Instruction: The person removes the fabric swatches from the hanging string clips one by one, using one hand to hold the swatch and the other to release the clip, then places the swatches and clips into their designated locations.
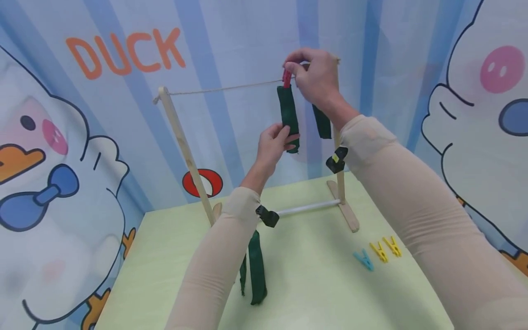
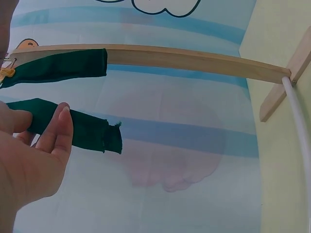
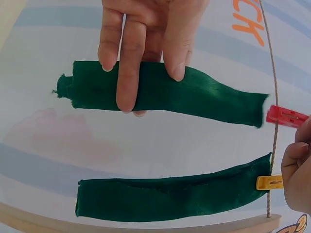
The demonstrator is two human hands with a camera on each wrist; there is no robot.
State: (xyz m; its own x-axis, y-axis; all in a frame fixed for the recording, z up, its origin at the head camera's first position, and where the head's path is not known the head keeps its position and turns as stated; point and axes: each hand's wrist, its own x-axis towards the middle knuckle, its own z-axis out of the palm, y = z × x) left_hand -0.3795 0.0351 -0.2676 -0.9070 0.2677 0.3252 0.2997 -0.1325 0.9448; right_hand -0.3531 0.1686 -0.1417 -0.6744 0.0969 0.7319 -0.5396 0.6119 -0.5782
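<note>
My left hand (image 1: 271, 145) holds a dark green cloth strip (image 3: 160, 90) between fingers and thumb, below the rope. The strip's upper end is at the rope, right by the tip of a red clothespin (image 3: 286, 116); whether the pin grips the cloth is hard to tell. My right hand (image 1: 316, 75) pinches that clothespin at the rope (image 1: 231, 87). Just to the right, a second green cloth strip (image 3: 170, 199) hangs from the rope by a yellow clothespin (image 3: 268, 182).
The rope runs between a left wooden post (image 1: 181, 137) and a right post, joined low down by a white rod (image 1: 309, 207). More green cloth (image 1: 257, 270) lies on the table (image 1: 305, 284) near my left forearm. A blue clothespin (image 1: 365, 260) and two yellow clothespins (image 1: 379, 251) lie at right.
</note>
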